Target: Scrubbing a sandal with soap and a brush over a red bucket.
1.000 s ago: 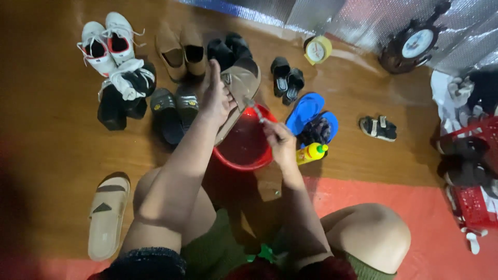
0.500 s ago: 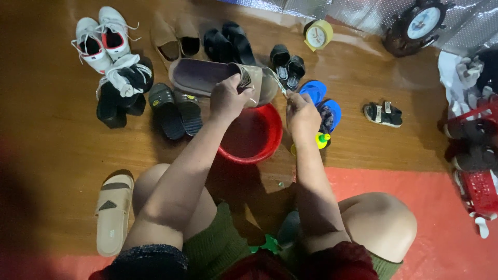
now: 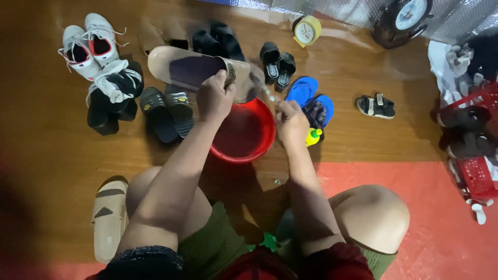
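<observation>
Above the red basin [image 3: 244,136], on the wooden floor [image 3: 46,155]: left hand [image 3: 213,97] closed around a tan slide sandal [image 3: 199,72], sole up, held level over the basin's far rim. Right hand [image 3: 291,120] just beside, at the sandal's right end, fingers curled around something small and thin; blurred, cannot tell what. Yellow bottle with green cap [image 3: 313,137] lying right of that hand, touching the blue sandals [image 3: 310,99]. Beyond: white sneakers [image 3: 88,44], black slides [image 3: 166,111], small black sandals [image 3: 278,65], tiny strapped sandals [image 3: 375,106]. Matching tan slide [image 3: 109,218] beside the left knee. Red crate [image 3: 474,155] at far right.
</observation>
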